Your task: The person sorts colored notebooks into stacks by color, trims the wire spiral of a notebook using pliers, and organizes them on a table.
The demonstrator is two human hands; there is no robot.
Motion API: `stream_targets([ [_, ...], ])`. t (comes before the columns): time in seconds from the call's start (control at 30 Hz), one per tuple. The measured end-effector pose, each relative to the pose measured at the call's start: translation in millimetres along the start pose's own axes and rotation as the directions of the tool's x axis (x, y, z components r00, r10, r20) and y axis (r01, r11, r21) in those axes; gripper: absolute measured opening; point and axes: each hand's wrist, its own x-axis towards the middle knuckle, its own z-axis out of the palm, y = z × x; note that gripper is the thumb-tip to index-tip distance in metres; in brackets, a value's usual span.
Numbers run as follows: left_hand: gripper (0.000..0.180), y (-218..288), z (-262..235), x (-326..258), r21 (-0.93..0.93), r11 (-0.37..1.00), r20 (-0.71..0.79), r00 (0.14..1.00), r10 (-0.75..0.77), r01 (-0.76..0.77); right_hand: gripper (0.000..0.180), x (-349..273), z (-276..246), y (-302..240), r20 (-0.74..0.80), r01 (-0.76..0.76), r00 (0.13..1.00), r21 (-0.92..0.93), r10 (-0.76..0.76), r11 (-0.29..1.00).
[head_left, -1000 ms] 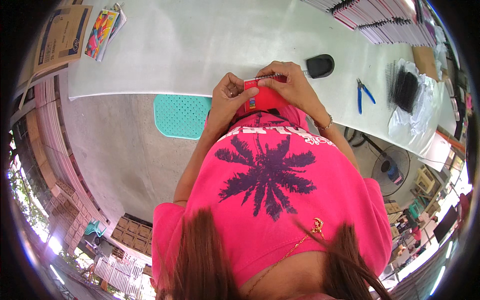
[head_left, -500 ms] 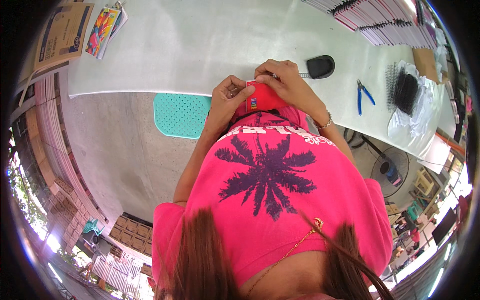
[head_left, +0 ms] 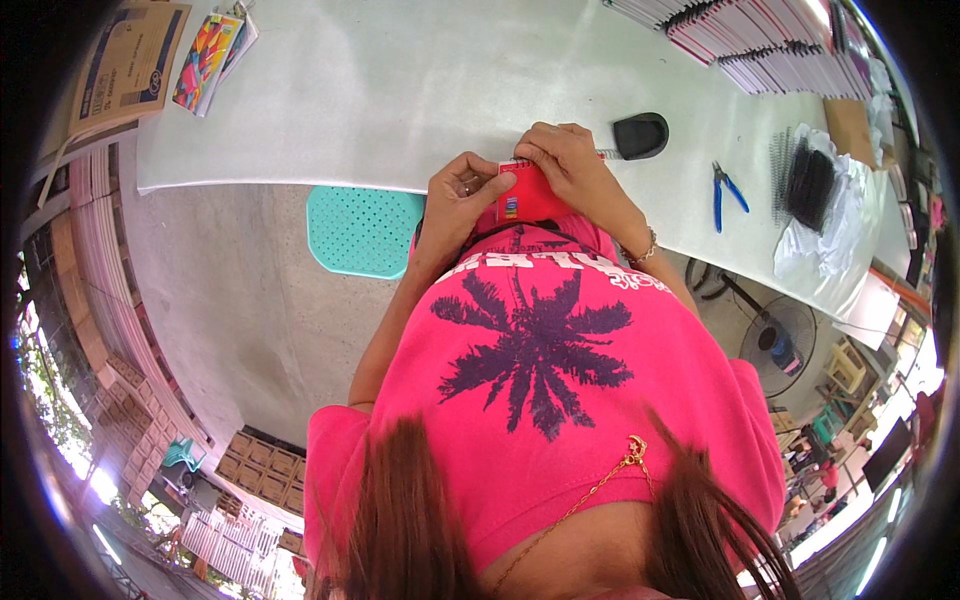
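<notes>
1. A long white table (head_left: 380,90) spans the upper part of the view, its near edge curving above a grey concrete floor (head_left: 240,300).
2. At the table's near edge, both hands hold a small red notebook (head_left: 530,195); the left hand (head_left: 455,195) has its fingers closed on the 9 o'clock side, and the right hand (head_left: 565,165) pinches the top edge.
3. A black holder (head_left: 640,135) lies at 2 o'clock from the notebook, blue-handled pliers (head_left: 725,190) at 3 o'clock.
4. Stacked booklets (head_left: 760,40) line the far edge at 1 o'clock.
5. A turquoise perforated stool (head_left: 360,230) stands under the table at 9 o'clock.
6. A floor fan (head_left: 780,345) stands at 4 o'clock.
</notes>
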Motion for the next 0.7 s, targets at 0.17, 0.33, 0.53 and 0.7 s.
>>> stream_targets([
  [0.17, 0.014, 1.0, -2.0, -0.6, 0.000, 1.000, -0.017, 1.000, -0.017, 0.017, 0.011, 4.1, -3.6, -11.2, -0.010, -0.028, 1.000, 0.142, 0.030, 0.989],
  [0.33, 0.013, -0.2, -3.1, -0.3, 0.004, 1.000, -0.017, 1.000, -0.005, 0.005, 0.011, 8.0, -6.3, -6.5, 0.057, 0.017, 0.998, 0.108, -0.023, 0.994],
  [0.53, 0.013, -0.7, -4.3, 1.0, 0.031, 1.000, 0.022, 1.000, 0.000, -0.001, 0.012, 9.6, -7.1, -2.5, 0.107, 0.051, 0.992, 0.092, -0.061, 0.994],
  [0.7, 0.011, 1.7, -3.1, 0.3, 0.036, 0.999, -0.014, 1.000, -0.007, 0.008, 0.015, 6.8, -6.2, -13.1, 0.012, 0.032, 0.999, 0.133, -0.033, 0.991],
])
